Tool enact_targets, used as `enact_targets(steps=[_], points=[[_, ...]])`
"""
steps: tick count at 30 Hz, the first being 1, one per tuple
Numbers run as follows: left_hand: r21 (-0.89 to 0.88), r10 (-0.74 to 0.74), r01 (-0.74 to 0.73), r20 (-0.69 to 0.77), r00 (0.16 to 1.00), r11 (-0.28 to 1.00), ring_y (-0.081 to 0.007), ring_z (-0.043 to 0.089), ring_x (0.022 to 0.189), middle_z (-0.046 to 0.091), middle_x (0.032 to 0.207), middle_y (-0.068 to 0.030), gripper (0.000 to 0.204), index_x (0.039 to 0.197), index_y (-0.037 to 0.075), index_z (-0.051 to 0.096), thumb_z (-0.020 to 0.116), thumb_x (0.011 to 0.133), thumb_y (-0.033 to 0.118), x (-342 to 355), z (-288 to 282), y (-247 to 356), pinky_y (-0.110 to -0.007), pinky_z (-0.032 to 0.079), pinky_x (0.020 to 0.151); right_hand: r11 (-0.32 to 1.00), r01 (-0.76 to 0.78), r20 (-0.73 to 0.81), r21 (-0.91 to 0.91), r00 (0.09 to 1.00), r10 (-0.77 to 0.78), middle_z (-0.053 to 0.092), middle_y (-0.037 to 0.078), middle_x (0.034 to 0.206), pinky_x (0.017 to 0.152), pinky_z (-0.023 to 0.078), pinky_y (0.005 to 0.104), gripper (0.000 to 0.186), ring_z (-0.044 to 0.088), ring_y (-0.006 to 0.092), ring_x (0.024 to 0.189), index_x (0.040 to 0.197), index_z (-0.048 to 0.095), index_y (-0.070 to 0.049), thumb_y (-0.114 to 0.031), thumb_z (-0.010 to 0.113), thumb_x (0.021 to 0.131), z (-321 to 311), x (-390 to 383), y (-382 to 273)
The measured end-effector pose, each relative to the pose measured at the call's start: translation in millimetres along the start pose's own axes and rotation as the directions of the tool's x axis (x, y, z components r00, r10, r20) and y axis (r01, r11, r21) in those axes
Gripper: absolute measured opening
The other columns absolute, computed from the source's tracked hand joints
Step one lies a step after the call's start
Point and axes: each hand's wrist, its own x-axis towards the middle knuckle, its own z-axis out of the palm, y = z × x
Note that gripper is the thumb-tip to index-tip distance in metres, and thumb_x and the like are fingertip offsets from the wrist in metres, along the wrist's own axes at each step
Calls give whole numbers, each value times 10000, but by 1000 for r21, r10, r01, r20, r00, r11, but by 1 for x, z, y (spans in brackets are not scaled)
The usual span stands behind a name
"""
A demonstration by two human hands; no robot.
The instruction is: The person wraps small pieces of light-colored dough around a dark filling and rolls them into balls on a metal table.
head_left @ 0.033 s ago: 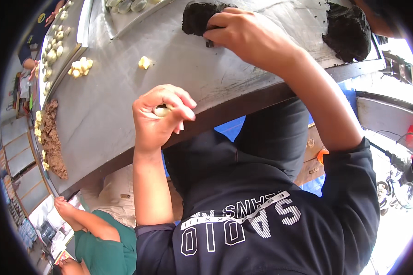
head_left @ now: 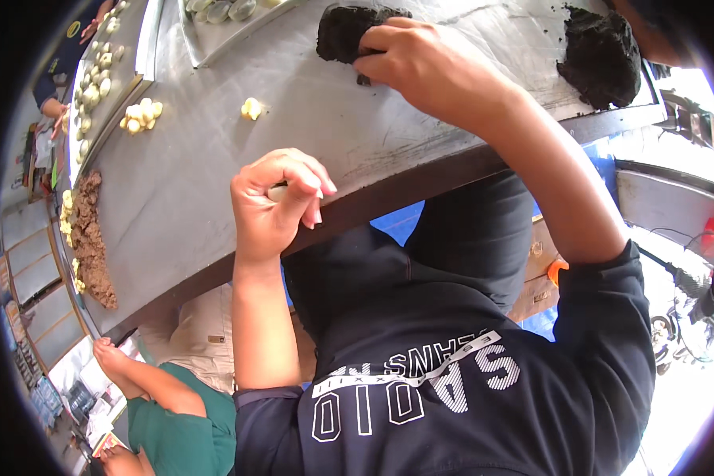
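My left hand [head_left: 278,202] is raised near the table's front edge, its fingers curled around a pale dough piece [head_left: 277,193]; only a sliver of that piece shows. Farther off to the right, my right hand [head_left: 424,67] has its fingers pressed together at the near right side of a lump of black paste [head_left: 343,33]. The fingertips are partly hidden against the lump. Between my hands and the far tray, a small cluster of pale yellow dough balls [head_left: 251,109] lies on the grey table [head_left: 190,186].
A larger black lump [head_left: 603,59] sits at the right, beside another person's arm [head_left: 650,32]. More dough balls [head_left: 141,116], a crumbly brown mass [head_left: 93,238] and trays with rounded pieces [head_left: 194,51] are at the left and back. Someone in green [head_left: 184,416] is at lower left.
My left thumb and fingers have shifted over the pale dough piece, and less of it shows. My right hand stays at the black paste, almost unmoved.
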Motion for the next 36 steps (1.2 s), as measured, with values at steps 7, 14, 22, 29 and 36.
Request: enact_targets(steps=[7,14,22,29,36], points=[[310,-37,47,-40,999,950,-133,623,845,714,999,-94,398,873,19,675,654,1179,273,-6,4,26,-306,501,759,985,-129,-133,113,981,144,788,128,1134,908,631,423,191,774,357,1020,1105,844,-26,-45,843,915,-18,-16,25],[615,75,-112,86,993,780,-278,753,1219,774,1320,-185,570,1526,66,691,776,990,-110,-18,-7,20,-395,660,1018,953,-195,-31,233,978,208,770,133,1193,948,613,433,308,756,361,1072,1179,849,-78,-43,884,875,-37,-42,-24],[619,136,-146,63,989,771,-233,794,1165,838,1239,-160,716,1639,30,593,815,967,-79,-7,-12,8,-378,664,990,973,-144,-60,180,986,157,767,226,994,839,613,489,210,768,431,966,1135,794,30,-54,749,948,-32,-25,21],[180,-217,212,5,976,961,-102,731,979,844,1107,-88,572,1494,17,736,854,939,-59,-18,-28,8,-279,638,941,973,-6,-28,230,1000,13,755,150,1125,925,605,464,259,738,370,1055,1130,819,-33,-64,827,873,-28,-35,2],[694,129,-48,-64,990,718,-233,771,1023,865,1181,-110,563,1503,-11,712,872,966,53,-33,-3,8,-409,594,1085,954,-135,-60,267,986,156,733,108,1302,972,611,447,449,716,347,1137,1234,838,-94,-20,892,795,-20,-56,-27]])
